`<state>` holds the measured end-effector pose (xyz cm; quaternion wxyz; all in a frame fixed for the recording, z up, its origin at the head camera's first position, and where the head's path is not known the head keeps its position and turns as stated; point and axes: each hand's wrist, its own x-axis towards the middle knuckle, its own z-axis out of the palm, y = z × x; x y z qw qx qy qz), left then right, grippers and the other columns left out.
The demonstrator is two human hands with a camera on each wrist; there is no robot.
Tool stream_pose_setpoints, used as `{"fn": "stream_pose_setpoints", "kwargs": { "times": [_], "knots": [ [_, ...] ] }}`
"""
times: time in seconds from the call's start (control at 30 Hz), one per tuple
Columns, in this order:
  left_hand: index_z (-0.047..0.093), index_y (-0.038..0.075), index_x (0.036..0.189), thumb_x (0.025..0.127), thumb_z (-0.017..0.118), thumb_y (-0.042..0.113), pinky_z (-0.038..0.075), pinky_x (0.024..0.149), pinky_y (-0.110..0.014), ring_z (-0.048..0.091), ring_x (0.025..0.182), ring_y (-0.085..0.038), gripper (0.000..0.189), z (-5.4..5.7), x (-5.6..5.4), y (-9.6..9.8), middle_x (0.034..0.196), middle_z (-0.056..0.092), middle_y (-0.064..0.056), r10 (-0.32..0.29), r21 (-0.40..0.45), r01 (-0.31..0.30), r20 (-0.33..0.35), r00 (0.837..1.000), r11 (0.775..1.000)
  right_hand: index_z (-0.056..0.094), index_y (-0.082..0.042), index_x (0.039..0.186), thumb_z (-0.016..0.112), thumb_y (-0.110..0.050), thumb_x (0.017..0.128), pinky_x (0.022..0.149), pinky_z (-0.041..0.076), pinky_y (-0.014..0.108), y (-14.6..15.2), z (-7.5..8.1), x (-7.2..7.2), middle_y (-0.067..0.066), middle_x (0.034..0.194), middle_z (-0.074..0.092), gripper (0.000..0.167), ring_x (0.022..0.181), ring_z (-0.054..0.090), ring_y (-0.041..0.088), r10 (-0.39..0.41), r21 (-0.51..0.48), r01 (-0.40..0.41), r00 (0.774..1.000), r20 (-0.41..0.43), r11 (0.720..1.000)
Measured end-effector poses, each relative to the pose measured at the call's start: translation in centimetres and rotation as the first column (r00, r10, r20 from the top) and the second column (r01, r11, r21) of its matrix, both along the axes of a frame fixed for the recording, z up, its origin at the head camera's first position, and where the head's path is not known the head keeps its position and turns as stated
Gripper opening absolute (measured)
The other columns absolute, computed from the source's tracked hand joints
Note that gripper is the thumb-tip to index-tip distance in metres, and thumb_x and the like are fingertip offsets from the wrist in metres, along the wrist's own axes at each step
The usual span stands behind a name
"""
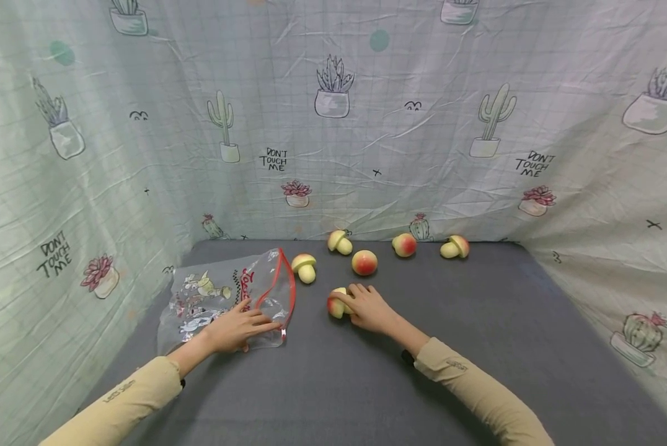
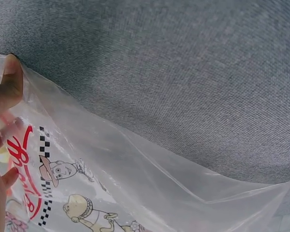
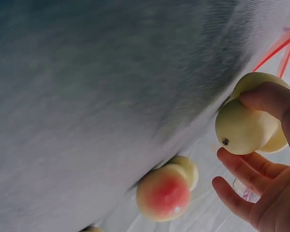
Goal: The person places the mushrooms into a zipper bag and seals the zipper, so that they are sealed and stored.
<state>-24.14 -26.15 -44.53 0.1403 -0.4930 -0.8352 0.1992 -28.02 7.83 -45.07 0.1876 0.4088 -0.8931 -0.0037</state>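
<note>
My right hand (image 1: 371, 310) pinches a toy mushroom (image 1: 336, 303), with a red-and-yellow cap and a pale yellow stem, low over the grey table. In the right wrist view, the thumb lies across this toy mushroom (image 3: 246, 126) while the other fingers spread below it. A clear plastic zip bag (image 1: 211, 291) with a red edge and cartoon prints lies flat on the left. On its near side rests my left hand (image 1: 237, 328), fingers extended towards the red-edged mouth (image 1: 293, 291). The left wrist view has the thumb at the edge of the bag (image 2: 116, 164).
Several more toy mushrooms lie beyond the hands: one beside the bag (image 1: 305, 267), one at the back (image 1: 340, 242), a cap-up one (image 1: 364, 262) and others (image 1: 404, 244) further right (image 1: 455, 247). A printed curtain (image 1: 367, 173) closes the table (image 1: 367, 384) in behind and on both sides.
</note>
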Motion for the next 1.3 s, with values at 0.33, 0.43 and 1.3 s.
{"fn": "stream_pose_setpoints", "kwargs": {
  "times": [0.33, 0.43, 1.3],
  "knots": [
    [0.042, 0.026, 0.133, 0.053, 0.08, 0.038, 0.035, 0.094, -0.055, 0.054, 0.108, -0.019, 0.09, 0.3, -0.1, 0.3, 0.116, 0.056, 0.001, 0.012, -0.009, -0.012, 0.004, 1.0, 1.0, 0.039, -0.027, 0.13, 0.064, -0.014, 0.074, 0.062, 0.032, 0.028, -2.0, 0.8, 0.2, 0.004, 0.093, 0.047, 0.063, 0.079, 0.043, 0.017, 0.017, -0.013, -0.016, 0.993, 0.114, 1.0],
    [0.041, 0.026, 0.133, 0.052, 0.08, 0.038, 0.034, 0.094, -0.056, 0.054, 0.107, -0.019, 0.09, 0.3, 0.0, 0.4, 0.114, 0.056, 0.002, 0.014, -0.01, -0.014, 0.005, 1.0, 1.0, 0.039, -0.028, 0.13, 0.064, -0.013, 0.074, 0.062, 0.033, 0.028, -2.5, 0.9, 0.3, 0.004, 0.094, 0.046, 0.063, 0.08, 0.043, 0.018, 0.022, -0.023, -0.019, 0.991, 0.134, 1.0],
    [0.039, 0.032, 0.133, 0.049, 0.081, 0.042, 0.033, 0.094, -0.057, 0.052, 0.106, -0.019, 0.095, -0.1, -0.5, 0.6, 0.107, 0.054, 0.002, -0.021, -0.037, 0.019, -0.062, 0.998, 0.999, 0.034, -0.023, 0.136, 0.061, -0.017, 0.079, 0.071, 0.046, 0.033, -8.7, 1.4, 1.0, 0.002, 0.107, 0.053, 0.063, 0.092, 0.053, 0.019, 0.05, -0.012, -0.048, 0.985, 0.164, 0.999]
  ]
}}
